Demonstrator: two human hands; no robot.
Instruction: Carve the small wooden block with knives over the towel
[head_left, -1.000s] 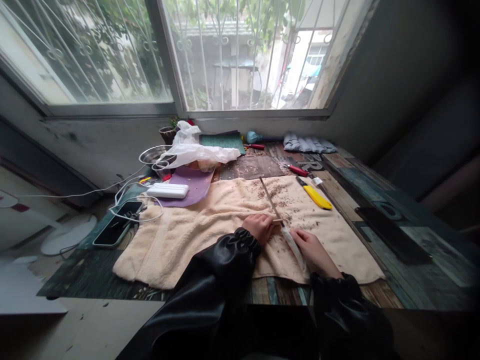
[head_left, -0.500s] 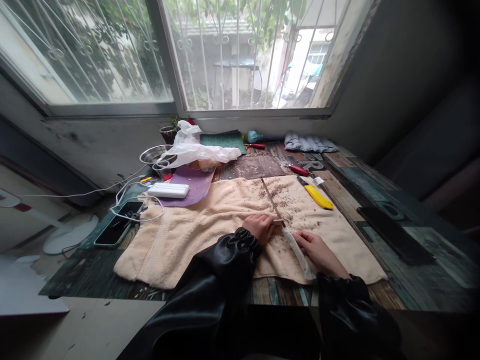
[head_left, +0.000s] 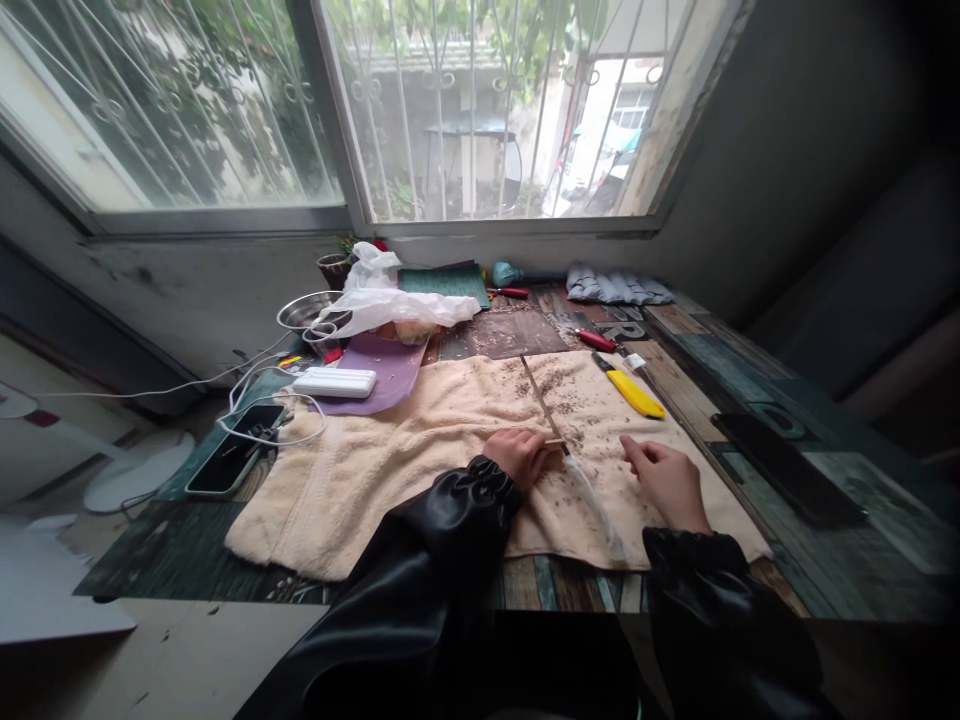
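My left hand (head_left: 517, 455) is closed on a small pale wooden stick (head_left: 553, 443), pressing it down on the beige towel (head_left: 390, 440). Across the towel by the stick's end lies a long, thin dark blade (head_left: 538, 390); its near end is a handle wrapped in whitish film (head_left: 592, 505). To the right of that handle, and apart from it, is my right hand (head_left: 669, 482), with thumb and fingers drawn together and nothing visible in them. Brown shavings (head_left: 562, 392) are scattered around the blade. What the left fingers cover is hidden.
A yellow utility knife (head_left: 636, 392) and a red-handled tool (head_left: 596, 340) lie beyond my right hand. At left are a white power bank (head_left: 335, 382), a cable and a phone (head_left: 234, 450). A plastic bag (head_left: 420, 308) and metal bowl (head_left: 307, 310) sit farther back; a dark slab (head_left: 787, 470) lies right.
My right hand has let go of the film-wrapped handle and moved right, away from it. The handle now rests on the towel. My left hand stays in place on the wooden stick.
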